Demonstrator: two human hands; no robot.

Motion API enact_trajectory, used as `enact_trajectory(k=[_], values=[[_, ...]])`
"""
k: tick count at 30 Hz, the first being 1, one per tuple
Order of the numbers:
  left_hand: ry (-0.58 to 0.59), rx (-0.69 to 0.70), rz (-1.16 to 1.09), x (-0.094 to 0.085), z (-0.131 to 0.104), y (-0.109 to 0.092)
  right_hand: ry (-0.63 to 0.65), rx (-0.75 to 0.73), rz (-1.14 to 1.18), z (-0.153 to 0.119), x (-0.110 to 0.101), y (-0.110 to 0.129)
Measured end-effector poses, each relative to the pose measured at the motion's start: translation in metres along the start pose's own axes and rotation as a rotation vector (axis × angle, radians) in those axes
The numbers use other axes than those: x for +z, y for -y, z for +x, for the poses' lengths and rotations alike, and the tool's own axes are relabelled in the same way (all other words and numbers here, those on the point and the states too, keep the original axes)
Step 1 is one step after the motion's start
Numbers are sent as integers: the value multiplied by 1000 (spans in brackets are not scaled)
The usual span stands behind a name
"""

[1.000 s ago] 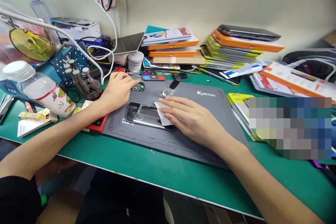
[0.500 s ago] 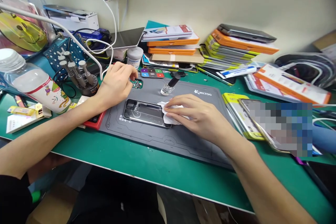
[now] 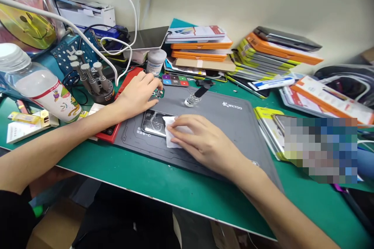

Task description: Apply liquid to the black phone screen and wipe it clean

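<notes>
A smartphone (image 3: 153, 122) with a dark glossy face lies flat on the grey work mat (image 3: 233, 122). My right hand (image 3: 209, 142) pinches a white wipe (image 3: 172, 136) pressed on the phone's right part, which it covers. Just behind the phone, my left hand (image 3: 140, 95) rests low over the mat's left edge, thumb apart from the fingers. Its fingertips are beside a small green-edged piece with tiny parts (image 3: 158, 93), partly hidden by them. A small clear bottle with a black cap (image 3: 191, 100) stands behind the wipe.
A red device (image 3: 108, 132) lies under my left forearm. Further left are a screwdriver stand (image 3: 102, 95) and a large plastic bottle (image 3: 48, 89). Orange and yellow boxes (image 3: 201, 45) are stacked at the back. A yellow-edged case (image 3: 264, 124) lies right of the mat.
My right hand and the wipe have moved left across the phone, covering more of it. My left hand has lowered, with its fingers less curled. The view has shifted slightly.
</notes>
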State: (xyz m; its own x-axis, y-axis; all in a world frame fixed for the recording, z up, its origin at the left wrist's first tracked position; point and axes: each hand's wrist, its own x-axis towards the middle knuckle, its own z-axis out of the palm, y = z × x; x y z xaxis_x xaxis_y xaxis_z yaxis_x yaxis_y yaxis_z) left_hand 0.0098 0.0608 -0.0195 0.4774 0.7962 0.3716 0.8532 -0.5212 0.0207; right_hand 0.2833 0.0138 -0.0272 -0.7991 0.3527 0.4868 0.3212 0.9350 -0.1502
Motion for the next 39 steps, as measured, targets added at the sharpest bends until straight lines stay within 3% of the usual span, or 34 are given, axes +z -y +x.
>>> enact_trajectory(k=[6,13,27,31,36,39], values=[[-38,33,0,1,-3,-5,72,-49,-110,19,10,29],[-83,-37,27,1,-4,-8,76,-62,-119,44,26,27],[-93,-127,-35,-3,-4,-8,31,-98,-127,46,33,47],[-151,-189,-247,-6,-3,-3,-13,-74,-75,38,27,45],[-242,-273,-792,-9,-1,3,-97,-61,-39,26,21,36],[-246,-297,-998,-11,0,2,-121,-59,-67,23,20,30]])
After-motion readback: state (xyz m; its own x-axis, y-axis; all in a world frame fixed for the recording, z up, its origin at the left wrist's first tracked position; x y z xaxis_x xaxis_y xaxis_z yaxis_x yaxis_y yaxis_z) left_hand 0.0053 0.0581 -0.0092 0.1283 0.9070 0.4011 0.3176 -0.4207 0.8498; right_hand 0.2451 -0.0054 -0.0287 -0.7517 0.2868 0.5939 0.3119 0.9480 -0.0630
